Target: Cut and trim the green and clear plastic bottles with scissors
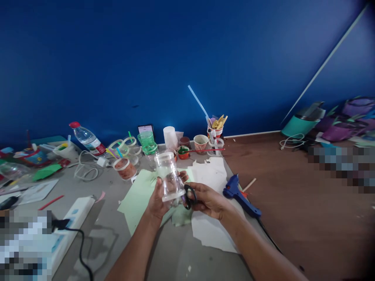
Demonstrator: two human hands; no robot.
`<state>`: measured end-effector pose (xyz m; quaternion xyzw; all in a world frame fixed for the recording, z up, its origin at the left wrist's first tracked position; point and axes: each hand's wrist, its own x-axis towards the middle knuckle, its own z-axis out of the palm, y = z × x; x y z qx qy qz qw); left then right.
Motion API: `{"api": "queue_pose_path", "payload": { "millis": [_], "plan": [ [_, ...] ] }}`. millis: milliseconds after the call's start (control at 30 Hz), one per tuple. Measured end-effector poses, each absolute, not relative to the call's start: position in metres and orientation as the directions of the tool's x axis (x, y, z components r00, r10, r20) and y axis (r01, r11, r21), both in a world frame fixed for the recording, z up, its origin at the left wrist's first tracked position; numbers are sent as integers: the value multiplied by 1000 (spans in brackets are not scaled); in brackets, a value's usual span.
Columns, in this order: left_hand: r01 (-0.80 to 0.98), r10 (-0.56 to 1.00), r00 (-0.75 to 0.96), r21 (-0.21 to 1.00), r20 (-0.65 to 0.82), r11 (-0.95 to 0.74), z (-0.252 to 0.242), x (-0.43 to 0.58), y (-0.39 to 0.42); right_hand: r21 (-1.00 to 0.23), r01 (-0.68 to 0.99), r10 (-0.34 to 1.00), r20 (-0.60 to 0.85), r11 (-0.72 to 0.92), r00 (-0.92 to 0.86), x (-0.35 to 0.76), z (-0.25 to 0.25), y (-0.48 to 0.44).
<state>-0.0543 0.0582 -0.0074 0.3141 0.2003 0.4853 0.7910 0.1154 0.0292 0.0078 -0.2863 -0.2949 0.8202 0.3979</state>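
My left hand (157,200) is wrapped round a clear plastic container (170,177), held tilted above the table. It narrows at the middle and has whitish bands at its top and bottom ends. My right hand (207,200) grips the black-handled scissors (190,197) beside the container's lower end; their blades are hidden. Under the hands lie light green paper (136,197) and torn white paper (212,230). A blue glue gun (241,197) rests to the right of the white paper.
Behind the hands stand a green plastic cup (148,142), a white roll (170,136), a paper cup (200,143) and a cup of wooden spoons (216,127). At left are a water bottle (89,140), a white power strip (72,222) and cables. A blue wall (175,58) rises behind.
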Motion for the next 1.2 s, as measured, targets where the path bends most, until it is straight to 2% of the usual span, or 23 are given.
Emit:
{"api": "queue_pose_path", "payload": {
  "millis": [100, 200, 300, 400, 500, 567, 633, 800, 1033, 1200],
  "plan": [
    [-636, 913, 404, 703, -48, 318, -7, -55, 60, -714, -545, 866, -175, -439, -468, 123, 9, 34],
    [-605, 942, 327, 749, -75, 270, -11, -52, 63, -760, -568, 935, -146, -316, -324, 129, 11, 36],
    [-529, 956, 291, 824, -45, 200, -20, -45, 62, -871, -461, 984, -124, -171, -130, 128, 12, 36],
    [-405, 949, 308, 912, 63, 71, -27, -40, 59, -964, -266, 1000, -19, -19, -5, 124, 10, 35],
    [-188, 911, 342, 967, 229, -173, -23, -38, 55, -994, -57, 995, 94, 91, -41, 123, 8, 33],
    [-72, 872, 372, 947, 317, -314, -15, -38, 52, -986, -42, 982, 164, 161, -96, 124, 6, 33],
    [-14, 851, 397, 930, 343, -368, -7, -38, 50, -971, -76, 965, 234, 226, -120, 125, 5, 34],
    [8, 881, 381, 952, 279, -305, -1, -38, 50, -956, -6, 954, 293, 293, -64, 128, 2, 34],
    [-204, 984, -6, 964, 175, -173, 11, -49, 66, -948, -152, 956, 288, 278, -47, 130, 2, 36],
    [-185, 991, -108, 978, 72, -92, 30, -64, 90, -948, -177, 958, 279, 265, -64, 127, 8, 34]
  ]
}}
